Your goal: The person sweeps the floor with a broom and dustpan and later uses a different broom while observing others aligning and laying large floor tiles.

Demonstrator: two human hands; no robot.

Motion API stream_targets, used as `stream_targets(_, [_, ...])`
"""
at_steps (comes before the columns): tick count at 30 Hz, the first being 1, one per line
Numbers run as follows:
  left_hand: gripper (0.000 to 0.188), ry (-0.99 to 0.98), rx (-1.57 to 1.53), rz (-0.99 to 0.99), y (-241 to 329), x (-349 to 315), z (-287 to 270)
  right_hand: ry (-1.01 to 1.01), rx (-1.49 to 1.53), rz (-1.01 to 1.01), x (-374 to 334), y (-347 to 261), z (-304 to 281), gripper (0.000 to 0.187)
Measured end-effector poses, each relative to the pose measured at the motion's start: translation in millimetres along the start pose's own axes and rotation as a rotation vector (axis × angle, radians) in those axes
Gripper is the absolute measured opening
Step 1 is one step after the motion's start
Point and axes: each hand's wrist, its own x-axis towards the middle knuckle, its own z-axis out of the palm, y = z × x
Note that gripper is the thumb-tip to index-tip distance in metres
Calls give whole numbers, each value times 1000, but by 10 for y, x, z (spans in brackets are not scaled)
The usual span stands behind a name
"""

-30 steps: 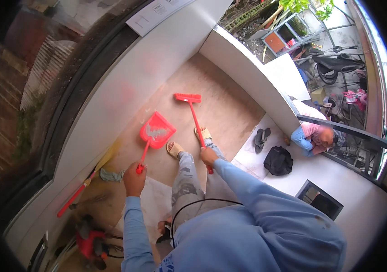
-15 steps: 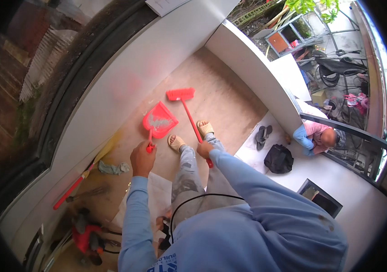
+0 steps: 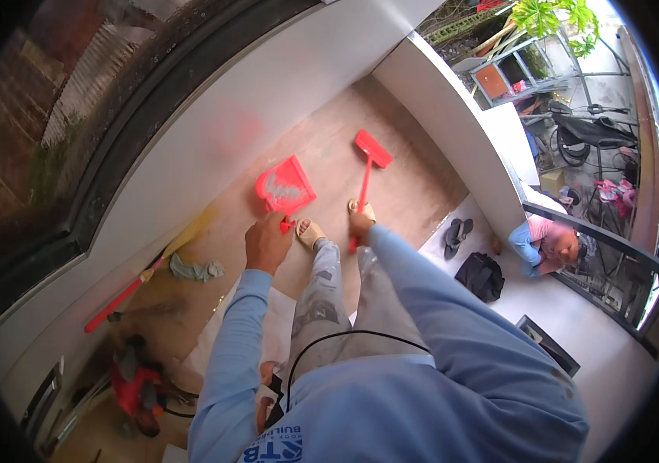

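Observation:
My left hand point(image 3: 269, 243) is closed around the short handle of a red dustpan point(image 3: 299, 179), which holds a heap of pale debris. The pan is near the foot of the white wall, ahead of my left foot. In my right hand point(image 3: 361, 225) is the red handle of a broom point(image 3: 374, 149). Its head is out ahead and to the right of the dustpan, apart from it, over the brown floor point(image 3: 329, 139). My sandaled feet stand just behind both tools.
A yellow broom with a red handle point(image 3: 117, 303) leans along the left wall beside a grey-green rag point(image 3: 194, 268). Black slippers point(image 3: 457, 238) and a black bag point(image 3: 481, 276) lie at right. One person point(image 3: 549, 239) sits by the right opening; another in red point(image 3: 136, 386) is at lower left.
The broom has swung right and away from the dustpan, its head turning. My left hand and the dustpan have shifted slightly right and farther out in the view.

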Motion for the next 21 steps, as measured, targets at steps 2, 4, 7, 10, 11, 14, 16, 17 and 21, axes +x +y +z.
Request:
stream_targets(2, [19, -21, 81, -123, -262, -190, -133, -64, 99, -306, -182, -1208, -63, 19])
stream_targets(4, [20, -32, 59, -75, -77, -3, -93, -57, 139, -387, -382, -1403, 121, 20])
stream_targets(7, [22, -41, 65, -53, -58, 53, -81, -138, 642, -206, -822, -1601, 172, 12])
stream_targets(10, [21, -44, 49, -31, -66, 73, -14, 0, 820, -33, -1338, -1401, 39, 8])
stream_targets(11, [21, -34, 61, -62, -210, -10, -72, 30, 742, -115, -1544, -1358, -164, 9])
stream_targets(14, [20, -5, 82, -82, -407, -163, -202, -86, 877, -7, -1853, -869, -692, 12])
stream_targets(16, [20, -13, 52, -58, -339, -79, -158, -25, 851, 102, -1574, -350, -530, 14])
stream_targets(17, [20, -14, 50, -66, -389, -96, -169, -12, 815, 165, -1328, -329, -627, 14])
stream_targets(21, [19, -12, -3, 3, -174, 88, -1, -143, 8, 125, -356, -330, -583, 11])
